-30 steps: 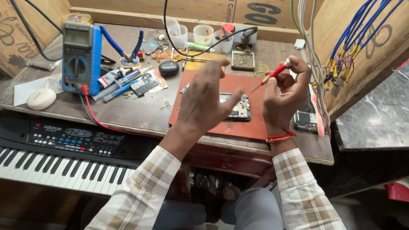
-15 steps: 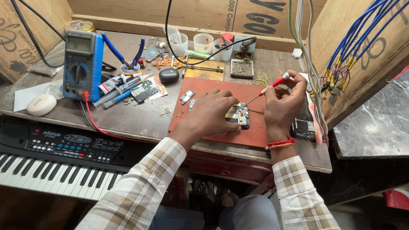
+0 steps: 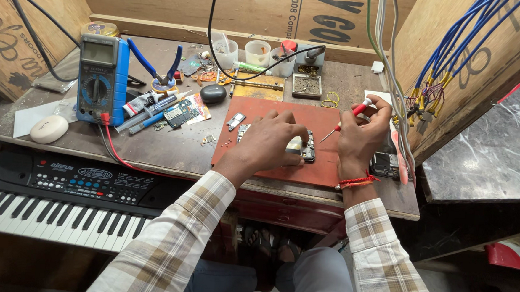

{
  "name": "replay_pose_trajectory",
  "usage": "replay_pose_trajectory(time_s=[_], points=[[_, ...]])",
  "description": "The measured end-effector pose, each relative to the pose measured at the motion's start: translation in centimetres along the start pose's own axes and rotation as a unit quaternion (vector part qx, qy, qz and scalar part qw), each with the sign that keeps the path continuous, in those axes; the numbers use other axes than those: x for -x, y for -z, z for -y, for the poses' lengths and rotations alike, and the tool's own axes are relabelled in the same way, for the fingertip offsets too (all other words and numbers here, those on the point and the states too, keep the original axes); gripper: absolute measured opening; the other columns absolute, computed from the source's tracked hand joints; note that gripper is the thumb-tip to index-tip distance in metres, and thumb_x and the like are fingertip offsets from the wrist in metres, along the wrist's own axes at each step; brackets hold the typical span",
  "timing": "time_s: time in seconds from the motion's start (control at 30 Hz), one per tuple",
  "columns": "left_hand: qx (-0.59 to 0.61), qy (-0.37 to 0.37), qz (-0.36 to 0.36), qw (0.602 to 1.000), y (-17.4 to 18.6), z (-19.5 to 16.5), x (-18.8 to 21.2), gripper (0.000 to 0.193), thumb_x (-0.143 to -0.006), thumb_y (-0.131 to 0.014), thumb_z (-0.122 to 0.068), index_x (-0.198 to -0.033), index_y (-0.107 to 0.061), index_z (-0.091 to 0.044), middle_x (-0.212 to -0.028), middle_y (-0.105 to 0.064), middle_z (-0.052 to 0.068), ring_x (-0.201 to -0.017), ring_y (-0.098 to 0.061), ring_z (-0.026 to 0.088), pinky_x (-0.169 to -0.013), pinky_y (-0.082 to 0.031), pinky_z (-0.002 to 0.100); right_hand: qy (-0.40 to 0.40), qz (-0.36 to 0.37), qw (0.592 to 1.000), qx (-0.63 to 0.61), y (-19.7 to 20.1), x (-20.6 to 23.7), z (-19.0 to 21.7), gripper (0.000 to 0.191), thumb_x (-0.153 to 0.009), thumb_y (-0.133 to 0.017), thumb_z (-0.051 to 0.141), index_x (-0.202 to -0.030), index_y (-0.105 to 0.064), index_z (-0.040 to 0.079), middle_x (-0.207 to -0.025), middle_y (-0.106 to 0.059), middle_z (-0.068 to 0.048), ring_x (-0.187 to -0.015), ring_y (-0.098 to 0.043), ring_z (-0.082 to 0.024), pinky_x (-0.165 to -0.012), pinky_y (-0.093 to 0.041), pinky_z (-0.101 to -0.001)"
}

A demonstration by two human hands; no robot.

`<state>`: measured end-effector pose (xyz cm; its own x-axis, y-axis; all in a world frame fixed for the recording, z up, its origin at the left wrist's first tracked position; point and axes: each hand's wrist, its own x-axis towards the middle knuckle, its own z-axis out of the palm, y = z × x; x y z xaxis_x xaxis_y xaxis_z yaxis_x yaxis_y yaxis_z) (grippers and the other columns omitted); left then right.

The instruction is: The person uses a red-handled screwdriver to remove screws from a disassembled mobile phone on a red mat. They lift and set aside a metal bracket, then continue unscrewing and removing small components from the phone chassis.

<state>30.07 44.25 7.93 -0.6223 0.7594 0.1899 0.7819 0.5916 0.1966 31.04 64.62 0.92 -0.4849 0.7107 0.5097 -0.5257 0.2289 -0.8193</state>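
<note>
Red mat [image 3: 332, 123]: one circuit board [image 3: 305, 147] under left hand [image 3: 269, 143]; right hand [image 3: 361, 133] grips one screwdriver [image 3: 345, 118].

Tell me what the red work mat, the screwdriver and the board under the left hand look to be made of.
Red work mat: likely rubber or silicone, matte, no glare.
Screwdriver in the right hand: thin bright metal shaft, red handle probably plastic.
Circuit board under the left hand: dark laminate with small metal parts, apparently.
</note>
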Motion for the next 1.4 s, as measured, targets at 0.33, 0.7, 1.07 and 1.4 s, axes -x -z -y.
replay_pose_trajectory(time_s=[0.33,0.7,1.07,1.4], points=[[0.008,0.003,0.007,1.000,-0.3,0.0,0.2,0.048,-0.072,-0.087,-0.044,-0.116,-0.071,-0.033,-0.115,-0.059,0.002,-0.118,-0.056,0.026,-0.101,-0.043,0.048,-0.044,0.052,0.997,-0.027,0.0,0.2,0.2,0.047,-0.083,-0.066,-0.009,-0.126,-0.049,-0.001,-0.102,-0.063,-0.010,-0.076,-0.065,-0.011,-0.056,-0.060,-0.0255],[0.007,-0.006,-0.155,0.988,-1.4,1.3,2.2,0.092,-0.061,-0.090,-0.053,-0.134,-0.055,-0.009,-0.129,-0.061,0.011,-0.125,-0.055,0.030,-0.105,-0.041,0.046,-0.033,0.044,0.998,-0.025,-0.2,0.2,0.4,0.046,-0.084,-0.065,-0.011,-0.125,-0.049,0.001,-0.102,-0.062,-0.010,-0.077,-0.064,-0.012,-0.059,-0.062,-0.0259],[-0.014,0.039,0.007,0.999,1.3,4.9,2.1,0.109,-0.060,-0.086,-0.061,-0.149,-0.044,-0.016,-0.131,-0.065,0.010,-0.128,-0.057,0.027,-0.109,-0.035,0.048,-0.003,0.028,0.999,-0.029,-0.4,0.3,0.5,0.045,-0.085,-0.064,-0.012,-0.125,-0.048,0.001,-0.105,-0.061,-0.010,-0.080,-0.064,-0.011,-0.063,-0.065,-0.0277],[-0.006,-0.007,-0.017,1.000,1.3,5.3,2.6,0.096,-0.068,-0.084,-0.054,-0.148,-0.046,-0.017,-0.119,-0.071,0.012,-0.118,-0.063,0.028,-0.109,-0.036,0.047,0.003,0.026,0.999,-0.025,0.0,0.3,0.4,0.048,-0.085,-0.067,-0.011,-0.126,-0.047,0.001,-0.103,-0.061,-0.009,-0.079,-0.065,-0.010,-0.062,-0.064,-0.0269]])
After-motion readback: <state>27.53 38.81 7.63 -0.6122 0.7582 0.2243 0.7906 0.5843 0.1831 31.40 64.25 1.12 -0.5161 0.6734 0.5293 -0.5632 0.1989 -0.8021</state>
